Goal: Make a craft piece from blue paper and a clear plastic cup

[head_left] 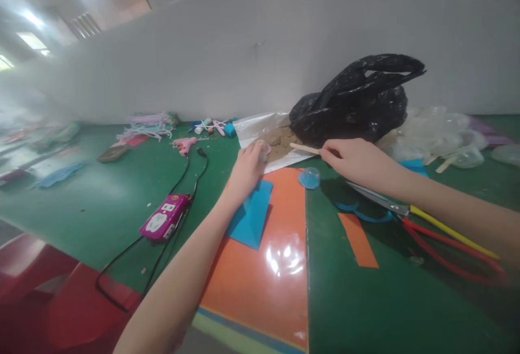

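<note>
Pinching a wooden craft stick, the right hand reaches to sand just before the black bag; the left hand holds a clear dome. Pushing carelessly could scatter sand.

The only view comes from a camera worn on the person's head, looking forward and down across the green surface toward a white wall. It sits close above the left hand and right hand, framing them widely at a tilt.
</note>
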### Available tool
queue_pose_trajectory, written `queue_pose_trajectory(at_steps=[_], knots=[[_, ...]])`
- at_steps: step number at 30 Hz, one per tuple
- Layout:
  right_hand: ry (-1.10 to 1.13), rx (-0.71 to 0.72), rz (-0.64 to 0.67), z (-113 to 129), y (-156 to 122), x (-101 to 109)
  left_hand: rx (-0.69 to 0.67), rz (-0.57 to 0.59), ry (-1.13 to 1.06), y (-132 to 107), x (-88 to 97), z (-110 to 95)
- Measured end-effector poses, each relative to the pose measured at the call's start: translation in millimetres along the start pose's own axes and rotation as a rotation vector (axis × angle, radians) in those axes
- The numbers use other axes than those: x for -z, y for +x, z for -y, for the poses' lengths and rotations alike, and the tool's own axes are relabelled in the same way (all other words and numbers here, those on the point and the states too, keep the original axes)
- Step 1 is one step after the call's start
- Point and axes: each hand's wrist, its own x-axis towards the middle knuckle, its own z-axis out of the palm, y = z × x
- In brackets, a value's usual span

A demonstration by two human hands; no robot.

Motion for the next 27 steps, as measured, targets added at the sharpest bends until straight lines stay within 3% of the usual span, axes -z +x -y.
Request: queue_pose_trajectory(at_steps=[8,13,20,27], knots=[[0.047,0.067,-0.014,-10,-11,-5,-0.103,0.067,0.049,4,-4.2,-3],[0.045,0.095,-0.048,-26,-21,-2,-0.071,0.049,0.042,5,-7.0,3],[0.093,-0.121,0.01,-50,-69,18,0.154,-0.077,-0.088,7,5.6,8],[0.123,-0.366,0.004,-102,-140,-2,0.203,-0.221,-0.222,14,29.9,4]])
